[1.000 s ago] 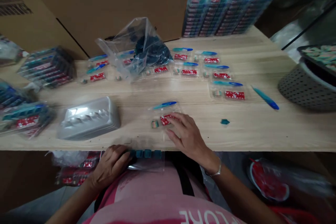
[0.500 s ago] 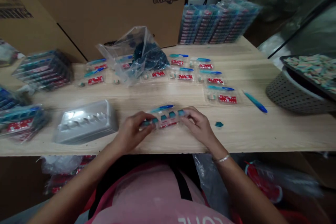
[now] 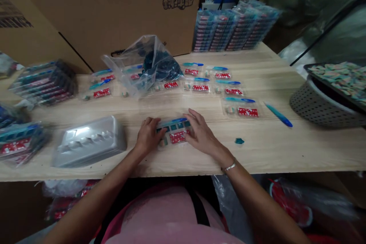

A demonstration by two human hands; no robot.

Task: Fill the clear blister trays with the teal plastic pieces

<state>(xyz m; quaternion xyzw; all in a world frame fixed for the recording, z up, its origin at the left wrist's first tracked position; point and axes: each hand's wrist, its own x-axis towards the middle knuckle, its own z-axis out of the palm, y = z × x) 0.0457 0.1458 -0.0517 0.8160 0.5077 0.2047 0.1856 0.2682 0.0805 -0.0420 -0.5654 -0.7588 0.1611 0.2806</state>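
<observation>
In front of me a clear plastic tray (image 3: 167, 138) lies on the table. It holds a blue pen-like stick, a row of teal square pieces (image 3: 174, 127), a red packet with white marks (image 3: 177, 137) and a small striped piece. My left hand (image 3: 148, 134) grips the tray's left end, thumb over the near side. At the right end my right hand (image 3: 201, 131) has its fingers around the edge and partly hides the red packet. A loose teal piece (image 3: 239, 141) lies to the right of my right hand.
Filled trays (image 3: 248, 112) lie across the table behind a plastic bag of dark teal pieces (image 3: 168, 66). Nested clear trays (image 3: 88, 141) stand left. A loose blue pen (image 3: 278, 114) and a grey basket (image 3: 320, 101) are right. Stacked packs (image 3: 234, 30) stand beside a cardboard box (image 3: 128, 19).
The tray has gone from tilted up in my hands to flatter on the table, so its red packet shows more. My right hand has moved slightly left over its end.
</observation>
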